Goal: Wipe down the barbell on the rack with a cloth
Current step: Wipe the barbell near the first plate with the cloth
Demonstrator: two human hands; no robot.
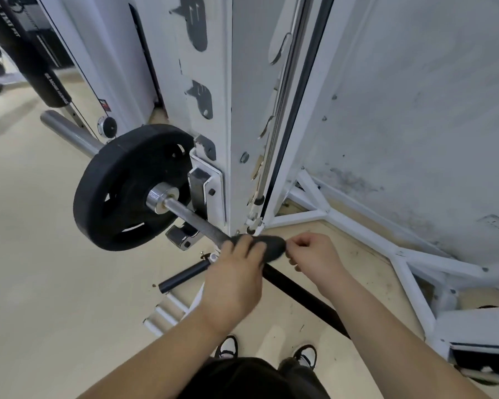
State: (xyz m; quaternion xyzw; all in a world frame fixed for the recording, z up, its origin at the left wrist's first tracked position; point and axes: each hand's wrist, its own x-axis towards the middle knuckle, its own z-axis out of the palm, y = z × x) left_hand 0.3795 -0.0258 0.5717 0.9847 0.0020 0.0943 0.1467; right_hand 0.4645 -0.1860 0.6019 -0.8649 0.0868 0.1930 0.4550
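A person bends over a barbell (198, 221) resting in a white rack (211, 116), its black weight plate (121, 191) at ten o'clock from the hands. The left hand (236, 272) presses a dark cloth (267, 244) around the bar's shaft, fingers curled over it. The right hand (314, 254), at three o'clock (fingers closed), pinches the cloth's end.

The plate (121, 191) sits on the barbell (198, 223), left of the rack upright (213, 110).
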